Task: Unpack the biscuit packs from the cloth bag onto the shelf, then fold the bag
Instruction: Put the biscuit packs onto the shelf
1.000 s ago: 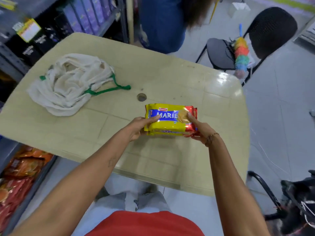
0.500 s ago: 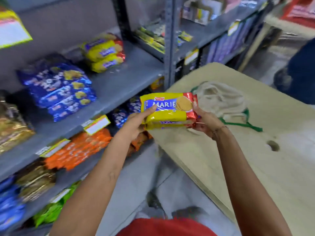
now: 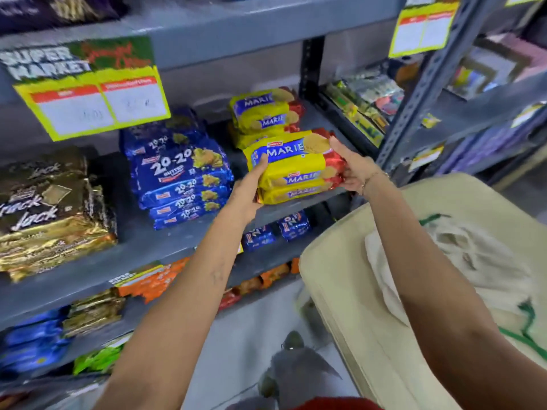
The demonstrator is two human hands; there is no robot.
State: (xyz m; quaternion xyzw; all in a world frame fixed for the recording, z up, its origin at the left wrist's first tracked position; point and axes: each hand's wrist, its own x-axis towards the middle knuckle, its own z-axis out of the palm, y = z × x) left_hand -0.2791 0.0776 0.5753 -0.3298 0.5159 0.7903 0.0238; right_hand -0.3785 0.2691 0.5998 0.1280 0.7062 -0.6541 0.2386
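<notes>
Gripped at both ends by left hand (image 3: pixel 247 190) and right hand (image 3: pixel 350 168): Marie stack (image 3: pixel 296 170), for steady shelving before shelved Marie packs (image 3: pixel 263 113).

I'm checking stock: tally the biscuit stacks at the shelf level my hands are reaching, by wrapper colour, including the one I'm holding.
Yellow Marie: 2, the shelved stack and the held stack, gripped by the left hand and the right hand
Blue 20-20 stack: 1
Gold Krack Jack stack: 1
Total: 4
</notes>
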